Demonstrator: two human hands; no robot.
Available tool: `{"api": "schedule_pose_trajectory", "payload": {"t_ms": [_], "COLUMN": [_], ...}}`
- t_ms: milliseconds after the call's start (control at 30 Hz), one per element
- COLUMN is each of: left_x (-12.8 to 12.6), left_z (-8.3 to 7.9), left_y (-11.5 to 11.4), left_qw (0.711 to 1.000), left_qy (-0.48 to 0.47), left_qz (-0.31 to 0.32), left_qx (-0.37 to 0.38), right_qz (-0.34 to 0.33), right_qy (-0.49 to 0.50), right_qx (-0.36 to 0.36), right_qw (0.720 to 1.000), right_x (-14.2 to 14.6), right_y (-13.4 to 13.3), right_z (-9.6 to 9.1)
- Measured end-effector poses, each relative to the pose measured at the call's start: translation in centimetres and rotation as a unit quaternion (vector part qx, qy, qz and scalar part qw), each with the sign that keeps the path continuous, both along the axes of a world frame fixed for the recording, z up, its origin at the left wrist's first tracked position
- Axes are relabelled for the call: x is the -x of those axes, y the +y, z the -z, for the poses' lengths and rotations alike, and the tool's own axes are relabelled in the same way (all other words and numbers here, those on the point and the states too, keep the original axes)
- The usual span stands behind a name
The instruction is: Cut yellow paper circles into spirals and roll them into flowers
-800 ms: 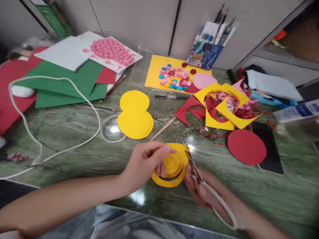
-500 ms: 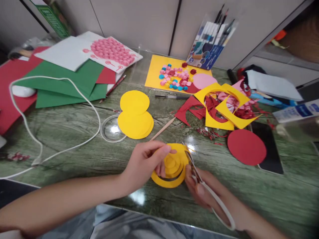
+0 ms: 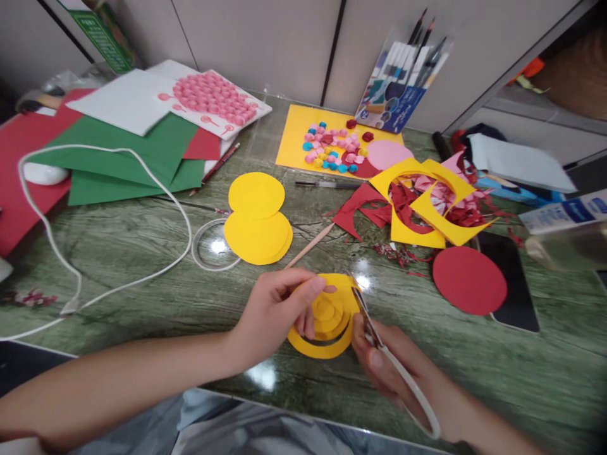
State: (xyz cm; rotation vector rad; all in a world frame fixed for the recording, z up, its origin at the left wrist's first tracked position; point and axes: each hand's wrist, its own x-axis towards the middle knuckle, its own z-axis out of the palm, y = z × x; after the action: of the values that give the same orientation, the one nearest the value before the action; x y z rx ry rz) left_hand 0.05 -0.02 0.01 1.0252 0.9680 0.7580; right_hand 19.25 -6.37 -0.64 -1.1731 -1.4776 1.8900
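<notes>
My left hand (image 3: 284,309) pinches the left side of a yellow paper spiral (image 3: 328,346), a disc cut into rings that coil toward its middle. Wrapped round the handles of a pair of scissors (image 3: 411,383) is my right hand (image 3: 386,357). The scissor blades lie at the spiral's upper right edge, with the paper between or against them. Just beyond my left hand, overlapping yellow paper circles (image 3: 258,237) rest on the table, and a wooden stick (image 3: 310,245) lies beside them.
Yellow cut-outs (image 3: 417,237) and red and pink scraps lie right of centre. A red circle (image 3: 469,280) overlaps a dark phone (image 3: 519,297). A white cable (image 3: 137,278) loops at left near green sheets (image 3: 128,148). Paper balls sit on a yellow sheet (image 3: 289,142) behind.
The scissor handles have closed slightly toward each other, and the blades have come nearer together at the paper's edge. My left hand and the spiral have hardly moved.
</notes>
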Motion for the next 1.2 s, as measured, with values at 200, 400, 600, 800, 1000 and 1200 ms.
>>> {"api": "schedule_pose_trajectory", "payload": {"t_ms": [200,400,600,800,1000,1200], "left_x": [0.0,0.2,0.4,0.4,0.5,0.6], "left_z": [0.0,0.2,0.3,0.0,-0.5,-0.6], "left_y": [-0.1,0.1,1.0,0.9,0.4,0.1], "left_qw": [1.000,1.000,0.997,0.997,0.995,0.995], "left_qy": [0.001,0.001,0.004,0.029,0.032,0.022], "left_qz": [-0.002,0.005,0.071,0.075,0.093,0.099], "left_qx": [0.002,0.004,0.035,0.009,0.002,0.006], "right_qz": [0.003,0.002,-0.046,-0.057,-0.062,-0.066], "right_qy": [-0.015,-0.017,-0.077,-0.087,-0.080,-0.065], "right_qx": [-0.017,-0.019,-0.039,-0.040,-0.021,-0.007], "right_qw": [1.000,1.000,0.995,0.994,0.995,0.996], "right_x": [0.2,0.0,-0.3,0.0,0.1,0.1], "right_y": [0.1,0.3,0.6,0.7,0.6,0.5], "right_z": [0.0,0.3,0.1,-0.4,-0.6,-0.3]}}
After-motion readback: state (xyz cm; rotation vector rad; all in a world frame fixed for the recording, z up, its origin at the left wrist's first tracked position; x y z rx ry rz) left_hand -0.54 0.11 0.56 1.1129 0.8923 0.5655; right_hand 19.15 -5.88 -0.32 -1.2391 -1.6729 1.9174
